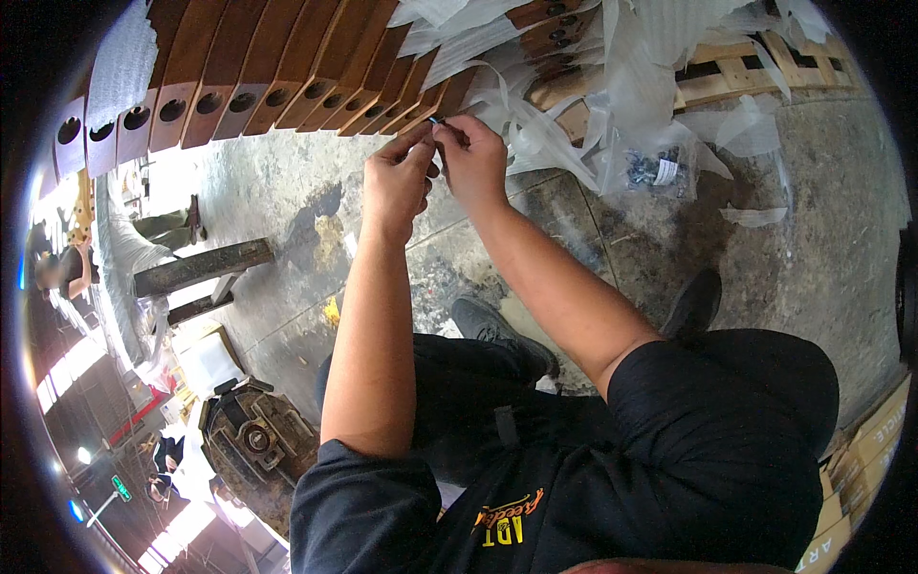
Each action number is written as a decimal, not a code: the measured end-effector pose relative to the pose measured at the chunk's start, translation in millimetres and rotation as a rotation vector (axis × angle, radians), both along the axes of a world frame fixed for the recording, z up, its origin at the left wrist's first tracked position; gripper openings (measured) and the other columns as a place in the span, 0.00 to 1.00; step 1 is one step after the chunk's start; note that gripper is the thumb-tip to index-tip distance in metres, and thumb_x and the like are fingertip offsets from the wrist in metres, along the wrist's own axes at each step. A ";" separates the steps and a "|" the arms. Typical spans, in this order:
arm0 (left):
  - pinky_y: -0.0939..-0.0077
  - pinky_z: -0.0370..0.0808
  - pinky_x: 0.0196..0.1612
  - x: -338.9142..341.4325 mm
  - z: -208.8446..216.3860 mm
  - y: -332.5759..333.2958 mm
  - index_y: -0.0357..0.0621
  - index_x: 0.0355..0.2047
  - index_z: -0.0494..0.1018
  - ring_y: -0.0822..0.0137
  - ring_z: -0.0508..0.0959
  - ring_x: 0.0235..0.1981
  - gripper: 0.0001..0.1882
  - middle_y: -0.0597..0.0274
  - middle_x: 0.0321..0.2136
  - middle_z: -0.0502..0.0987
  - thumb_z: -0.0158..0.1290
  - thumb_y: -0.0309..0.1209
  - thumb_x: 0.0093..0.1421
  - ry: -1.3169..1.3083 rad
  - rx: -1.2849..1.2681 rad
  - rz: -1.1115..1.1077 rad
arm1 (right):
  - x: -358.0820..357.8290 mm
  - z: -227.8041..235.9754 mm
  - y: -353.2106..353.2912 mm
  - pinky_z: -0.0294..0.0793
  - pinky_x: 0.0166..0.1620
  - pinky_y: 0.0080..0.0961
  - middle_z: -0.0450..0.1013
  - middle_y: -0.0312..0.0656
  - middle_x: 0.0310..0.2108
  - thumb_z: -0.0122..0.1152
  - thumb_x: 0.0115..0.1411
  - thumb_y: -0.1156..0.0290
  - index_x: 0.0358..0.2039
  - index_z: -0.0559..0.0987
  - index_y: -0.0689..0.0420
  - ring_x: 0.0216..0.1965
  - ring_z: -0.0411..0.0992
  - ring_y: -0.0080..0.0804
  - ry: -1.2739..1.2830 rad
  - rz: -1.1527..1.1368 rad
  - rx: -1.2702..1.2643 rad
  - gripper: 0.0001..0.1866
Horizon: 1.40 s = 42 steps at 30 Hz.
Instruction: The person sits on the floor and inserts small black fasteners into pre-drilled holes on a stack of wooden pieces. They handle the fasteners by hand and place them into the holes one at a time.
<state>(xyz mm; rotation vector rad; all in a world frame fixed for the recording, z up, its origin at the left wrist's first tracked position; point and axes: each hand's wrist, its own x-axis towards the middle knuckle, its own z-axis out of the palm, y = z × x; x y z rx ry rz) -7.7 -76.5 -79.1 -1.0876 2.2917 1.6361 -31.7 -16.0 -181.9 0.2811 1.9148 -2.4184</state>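
Observation:
Both my hands meet at the lower edge of a row of brown wooden pieces (274, 81), each with a round hole in its near end. My right hand (475, 165) pinches a small bluish, shiny piece (436, 121), too small to name. Close against it, my left hand (394, 187) has its fingers drawn together near the same spot; what they hold, if anything, is hidden. To the right of my hands, a clear plastic bag (654, 172) with small dark hardware and a white label lies on the floor.
White foam wrap (660, 57) hangs over a wooden pallet (727, 78). My shoes (492, 325) stand on the stained concrete floor (564, 253). At left are a dark beam (203, 268) and a dark machine-like object (256, 435). Another person (72, 268) is far left; cardboard boxes (865, 454) stand lower right.

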 end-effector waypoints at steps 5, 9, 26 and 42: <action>0.84 0.55 0.15 6.5 2.8 -3.8 0.42 0.49 0.79 0.81 0.65 0.16 0.16 0.70 0.21 0.73 0.55 0.35 0.64 -0.018 -0.033 -0.007 | 6.4 1.4 -6.8 0.76 0.36 0.34 0.79 0.51 0.27 0.67 0.56 0.69 0.35 0.82 0.62 0.29 0.79 0.43 -0.058 0.012 0.018 0.11; 0.84 0.56 0.15 4.5 4.8 1.0 0.40 0.48 0.79 0.81 0.66 0.16 0.16 0.69 0.21 0.73 0.55 0.35 0.64 -0.012 -0.051 -0.011 | 3.7 -2.2 -6.3 0.75 0.34 0.30 0.79 0.47 0.26 0.67 0.57 0.70 0.35 0.81 0.63 0.28 0.77 0.35 -0.036 -0.031 -0.003 0.10; 0.85 0.56 0.15 7.9 12.8 -3.0 0.36 0.45 0.79 0.81 0.65 0.16 0.15 0.67 0.21 0.73 0.54 0.34 0.64 0.025 -0.121 -0.024 | -5.0 8.7 -10.4 0.73 0.27 0.33 0.78 0.45 0.23 0.61 0.61 0.64 0.29 0.79 0.62 0.22 0.75 0.34 -0.145 0.045 -0.160 0.13; 0.85 0.55 0.16 15.6 22.7 -9.7 0.33 0.42 0.79 0.82 0.64 0.15 0.15 0.70 0.20 0.72 0.54 0.34 0.65 0.114 -0.150 -0.033 | 5.4 20.9 -8.2 0.59 0.17 0.23 0.72 0.36 0.23 0.57 0.65 0.58 0.33 0.76 0.55 0.15 0.62 0.24 -0.738 0.211 -1.134 0.13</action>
